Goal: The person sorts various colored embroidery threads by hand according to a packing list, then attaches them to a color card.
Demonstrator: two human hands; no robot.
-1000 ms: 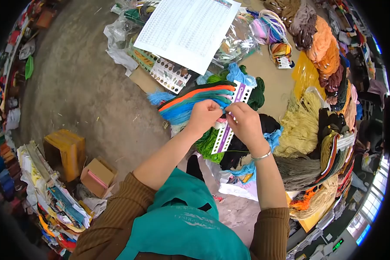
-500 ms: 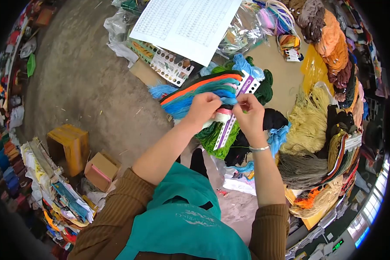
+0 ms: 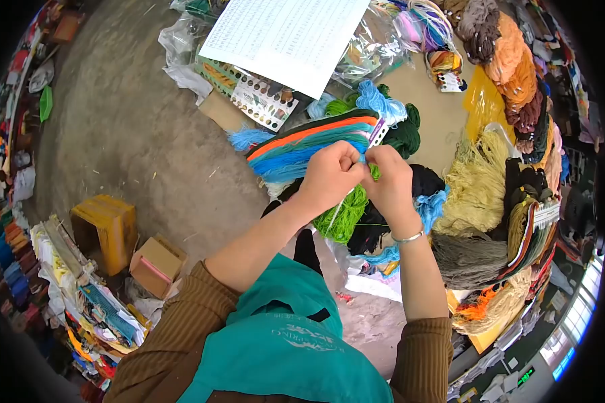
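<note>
A white and purple punched thread card point(image 3: 378, 132) carries strands of floss in black, orange, teal and blue, fanned out to the left. My left hand point(image 3: 331, 176) is closed over the card's lower part, its fingertips pinching blue thread point(image 3: 362, 159) at the card's edge. Right against it, my right hand point(image 3: 390, 176) pinches at the same spot, thumb and forefinger together. Both hands hide most of the card's holes and the lower strands. Bright green thread point(image 3: 343, 216) lies just below the hands, and black thread point(image 3: 426, 180) is beside my right hand.
A printed sheet point(image 3: 282, 43) lies over a card with colour samples point(image 3: 265, 101) at the top. Hanks of cream thread point(image 3: 480, 185), grey thread point(image 3: 467, 262) and orange thread point(image 3: 515, 74) are heaped on the right. Cardboard boxes point(image 3: 158, 266) stand on the floor at left.
My hands have come closer together, fingertips now meeting at the card's edge. My left hand has moved right and covers the pink and white strands and the card's lower part, which showed before.
</note>
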